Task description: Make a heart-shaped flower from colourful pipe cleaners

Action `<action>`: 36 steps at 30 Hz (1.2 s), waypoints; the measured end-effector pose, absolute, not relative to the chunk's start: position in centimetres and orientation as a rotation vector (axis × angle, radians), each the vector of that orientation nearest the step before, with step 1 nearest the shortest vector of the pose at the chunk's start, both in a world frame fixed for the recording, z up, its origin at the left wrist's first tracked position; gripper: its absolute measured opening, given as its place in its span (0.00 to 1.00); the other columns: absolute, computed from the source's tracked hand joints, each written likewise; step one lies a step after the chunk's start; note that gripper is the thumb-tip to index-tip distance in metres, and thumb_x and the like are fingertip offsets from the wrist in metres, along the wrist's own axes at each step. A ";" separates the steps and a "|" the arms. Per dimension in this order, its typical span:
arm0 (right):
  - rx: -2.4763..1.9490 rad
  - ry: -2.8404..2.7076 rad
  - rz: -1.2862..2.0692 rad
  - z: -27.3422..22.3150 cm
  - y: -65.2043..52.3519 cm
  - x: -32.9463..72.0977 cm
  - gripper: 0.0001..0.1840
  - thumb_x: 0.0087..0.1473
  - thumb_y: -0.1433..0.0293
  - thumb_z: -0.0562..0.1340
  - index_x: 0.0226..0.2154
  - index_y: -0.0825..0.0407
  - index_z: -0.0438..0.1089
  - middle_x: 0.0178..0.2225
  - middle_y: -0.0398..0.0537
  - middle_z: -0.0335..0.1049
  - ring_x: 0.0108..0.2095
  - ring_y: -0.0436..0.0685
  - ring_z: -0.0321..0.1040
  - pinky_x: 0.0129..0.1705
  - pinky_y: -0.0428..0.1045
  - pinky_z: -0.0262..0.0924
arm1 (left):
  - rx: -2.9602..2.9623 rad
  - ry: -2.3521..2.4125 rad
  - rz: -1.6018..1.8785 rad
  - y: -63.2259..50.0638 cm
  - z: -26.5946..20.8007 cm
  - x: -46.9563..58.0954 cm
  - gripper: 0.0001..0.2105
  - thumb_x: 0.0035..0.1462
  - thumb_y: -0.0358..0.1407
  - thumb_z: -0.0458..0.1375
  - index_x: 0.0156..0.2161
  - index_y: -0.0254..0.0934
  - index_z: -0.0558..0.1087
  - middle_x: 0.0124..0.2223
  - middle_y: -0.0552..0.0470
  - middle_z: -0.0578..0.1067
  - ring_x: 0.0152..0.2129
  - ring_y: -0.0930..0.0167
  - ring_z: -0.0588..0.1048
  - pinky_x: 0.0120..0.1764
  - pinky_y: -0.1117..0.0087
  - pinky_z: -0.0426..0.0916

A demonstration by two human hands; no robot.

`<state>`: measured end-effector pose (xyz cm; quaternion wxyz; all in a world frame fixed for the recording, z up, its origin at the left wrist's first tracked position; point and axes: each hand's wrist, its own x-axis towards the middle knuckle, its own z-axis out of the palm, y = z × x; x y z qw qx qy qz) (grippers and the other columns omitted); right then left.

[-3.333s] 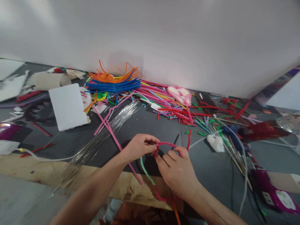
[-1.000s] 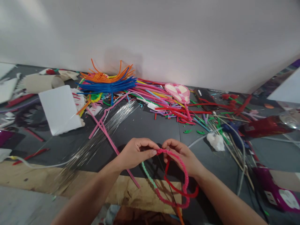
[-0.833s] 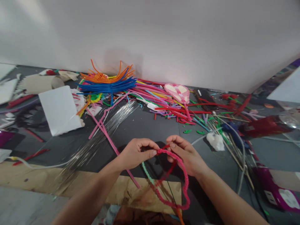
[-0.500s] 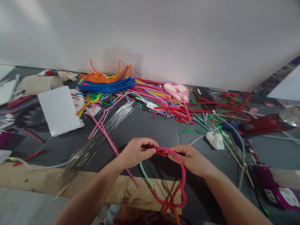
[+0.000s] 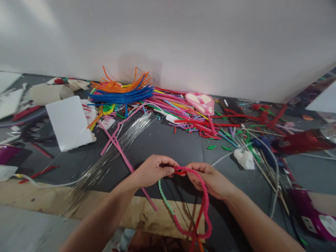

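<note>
Between my hands is a loop of twisted pink pipe cleaner [image 5: 206, 197], with a light green stretch [image 5: 165, 197] on its left side. My left hand [image 5: 157, 170] pinches the loop's top between thumb and fingers. Just beside it, my right hand [image 5: 207, 176] grips the same top part, fingers closed. A red pipe cleaner [image 5: 180, 172] runs along the loop between the fingertips, and its length hangs down on the right. Near the loop's bottom, a thin dark wire and an orange piece [image 5: 200, 245] cross it. The exact fingertip contact is partly hidden.
Behind my hands lie blue pipe cleaners [image 5: 126, 96], loose pink and red stems, and a pink heart shape [image 5: 200, 102]. Thin metal wires [image 5: 115, 154] spread left, by a white card [image 5: 68, 124]. A red can [image 5: 301, 141] and white fluff [image 5: 244, 159] are on the right.
My right hand has shifted slightly left, closer to my left hand, along the loop's top. The hanging part of the loop has swung a little lower and right. The view has turned slightly.
</note>
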<state>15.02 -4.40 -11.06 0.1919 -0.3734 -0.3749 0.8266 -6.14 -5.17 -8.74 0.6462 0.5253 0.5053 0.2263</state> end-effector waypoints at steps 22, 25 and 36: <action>-1.075 -1.825 1.794 -9.3 -4.6 14.2 0.16 0.55 0.58 0.57 0.24 0.53 0.64 0.20 0.38 0.54 0.21 0.46 0.50 0.22 0.43 0.47 | 1.056 1.070 0.677 -5.4 -9.5 -5.2 0.14 0.47 0.29 0.58 0.42 0.35 0.70 0.35 0.52 0.71 0.32 0.73 0.69 0.37 0.71 0.63; -1.085 -1.829 1.784 -9.5 -4.7 14.1 0.16 0.54 0.58 0.58 0.23 0.53 0.64 0.20 0.39 0.55 0.21 0.46 0.51 0.22 0.43 0.47 | 1.070 1.039 0.644 -5.5 -9.3 -5.2 0.14 0.49 0.28 0.56 0.43 0.36 0.67 0.34 0.53 0.68 0.32 0.74 0.67 0.35 0.71 0.62; -1.039 -1.883 1.776 -9.8 -4.7 14.2 0.17 0.55 0.57 0.56 0.26 0.54 0.66 0.22 0.40 0.57 0.23 0.47 0.53 0.24 0.43 0.49 | 1.040 0.873 0.604 -5.4 -9.5 -5.4 0.17 0.51 0.30 0.56 0.47 0.37 0.60 0.34 0.56 0.66 0.30 0.75 0.66 0.36 0.71 0.59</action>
